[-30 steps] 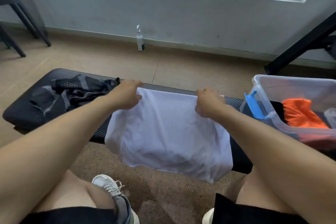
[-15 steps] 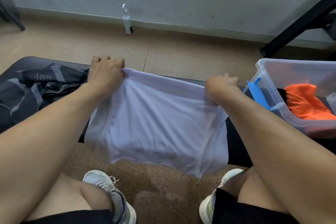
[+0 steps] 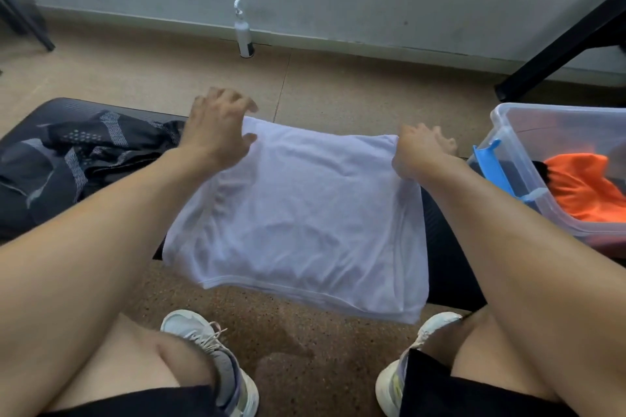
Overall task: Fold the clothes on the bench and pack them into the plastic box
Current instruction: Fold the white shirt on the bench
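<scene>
Head view: we spread the white shirt (image 3: 298, 213) flat across the bench (image 3: 450, 267), left hand (image 3: 216, 132) with fingers loosely splayed, right hand (image 3: 420, 152) pinching its corner; box (image 3: 508, 132) waits close by, rightward.

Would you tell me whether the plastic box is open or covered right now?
Open: the plastic box shows no lid, and the orange garment inside lies uncovered.

Single head-worn wide-angle view looked forward and steeply down from close above the bench (image 3: 447, 267), with floor beyond it and the wall base farther off.
</scene>
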The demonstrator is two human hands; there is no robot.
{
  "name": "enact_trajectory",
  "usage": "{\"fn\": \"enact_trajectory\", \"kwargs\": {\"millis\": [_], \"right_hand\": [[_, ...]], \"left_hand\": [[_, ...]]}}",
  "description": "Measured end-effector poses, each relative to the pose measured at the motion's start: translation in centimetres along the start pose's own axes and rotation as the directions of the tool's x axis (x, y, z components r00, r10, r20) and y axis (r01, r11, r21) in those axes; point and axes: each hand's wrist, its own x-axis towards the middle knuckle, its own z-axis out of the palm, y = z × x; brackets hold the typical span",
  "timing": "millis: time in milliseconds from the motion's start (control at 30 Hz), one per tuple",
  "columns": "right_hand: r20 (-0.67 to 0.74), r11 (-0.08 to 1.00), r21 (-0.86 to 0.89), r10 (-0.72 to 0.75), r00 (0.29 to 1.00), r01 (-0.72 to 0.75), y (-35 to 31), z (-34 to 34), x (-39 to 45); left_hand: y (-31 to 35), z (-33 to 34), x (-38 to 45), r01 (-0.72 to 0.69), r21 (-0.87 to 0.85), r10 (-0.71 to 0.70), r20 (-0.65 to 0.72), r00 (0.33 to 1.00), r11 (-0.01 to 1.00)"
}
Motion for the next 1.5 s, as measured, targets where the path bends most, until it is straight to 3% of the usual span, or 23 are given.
{"fn": "enact_trajectory", "kwargs": {"millis": [133, 300, 433, 600, 667, 733, 800, 867, 933, 967, 1033, 1100, 1133, 1167, 1233, 1267, 1367, 1433, 1500], "right_hand": [[0.113, 0.981, 0.177, 0.064, 0.992, -0.083, 0.4, 0.6, 0.6], [0.233, 0.949, 0.227, 0.167, 0.958, -0.220, 0.2, 0.9, 1.3], [0.077, 0.902, 0.417, 0.089, 0.993, -0.113, 0.2, 1.1, 0.8], [0.119, 0.709, 0.678, 0.151, 0.981, -0.191, 0.1, 1.6, 0.1], [0.097, 0.640, 0.755, 0.108, 0.989, -0.143, 0.1, 1.3, -0.4], [-0.024, 0.603, 0.798, 0.033, 0.999, -0.001, -0.3, 0.5, -1.4], [-0.178, 0.536, 0.823, -0.070, 0.982, 0.188, -1.7, -0.4, -3.0], [-0.257, 0.414, 0.851, -0.210, 0.943, 0.324, -3.5, -1.2, -5.3], [-0.255, 0.321, 0.870, -0.357, 0.898, 0.375, -5.0, -1.6, -7.1], [-0.232, 0.278, 0.887, -0.421, 0.877, 0.368, -5.4, -1.6, -7.6], [-0.169, 0.191, 0.934, -0.511, 0.843, 0.302, -5.8, -1.5, -8.1], [-0.123, 0.174, 0.953, -0.529, 0.840, 0.249, -5.7, -1.7, -8.4], [-0.105, 0.243, 0.934, -0.510, 0.853, 0.261, -5.5, -1.8, -8.7], [-0.084, 0.378, 0.878, -0.484, 0.871, 0.294, -5.2, -2.1, -9.0], [0.025, 0.706, 0.608, -0.473, 0.881, 0.363, -4.4, -2.5, -9.9], [0.132, 0.807, 0.446, -0.487, 0.863, 0.387, -3.9, -2.5, -10.5], [0.402, 0.871, 0.103, -0.478, 0.781, 0.481, -3.5, -1.8, -12.5], [0.423, 0.853, 0.004, -0.474, 0.772, 0.522, -3.8, -1.4, -13.5], [0.406, 0.837, 0.039, -0.512, 0.757, 0.545, -4.1, -1.6, -14.1]], "left_hand": [[3.9, -0.9, -2.2, -0.118, -0.291, 0.188, 0.226, 0.956, 0.949], [7.5, 0.0, -5.0, -0.207, -0.345, 0.339, 0.383, 0.859, 0.916], [8.1, 0.8, -5.3, -0.127, -0.389, 0.304, 0.438, 0.846, 0.912], [8.7, 0.9, -5.0, 0.013, -0.483, 0.212, 0.408, 0.888, 0.876], [9.2, 1.0, -4.8, 0.105, -0.554, 0.151, 0.397, 0.905, 0.826], [9.7, 0.6, -4.4, 0.329, -0.695, 0.009, 0.435, 0.900, 0.640], [10.3, -0.5, -3.8, 0.533, -0.789, -0.092, 0.532, 0.841, 0.306], [10.4, -1.5, -3.2, 0.606, -0.794, -0.090, 0.601, 0.794, 0.050], [10.0, -2.1, -2.9, 0.618, -0.780, -0.078, 0.625, 0.777, -0.095], [9.8, -2.2, -2.9, 0.620, -0.776, -0.096, 0.630, 0.771, -0.113], [9.0, -1.9, -2.9, 0.623, -0.778, -0.161, 0.627, 0.762, -0.083], [8.1, -1.1, -2.8, 0.594, -0.805, -0.246, 0.577, 0.778, -0.011], [7.5, -0.9, -2.7, 0.578, -0.816, -0.295, 0.544, 0.785, 0.033], [7.0, -0.6, -2.5, 0.566, -0.821, -0.335, 0.514, 0.790, 0.073], [6.0, -0.4, -2.2, 0.549, -0.828, -0.368, 0.478, 0.797, 0.115], [5.7, -0.5, -2.0, 0.544, -0.827, -0.368, 0.466, 0.805, 0.143], [4.3, -1.0, -1.4, 0.541, -0.800, -0.371, 0.435, 0.821, 0.258], [3.2, -1.5, -1.3, 0.549, -0.790, -0.316, 0.465, 0.827, 0.274], [2.2, -2.2, -1.3, 0.547, -0.762, -0.275, 0.475, 0.836, 0.346]]}}
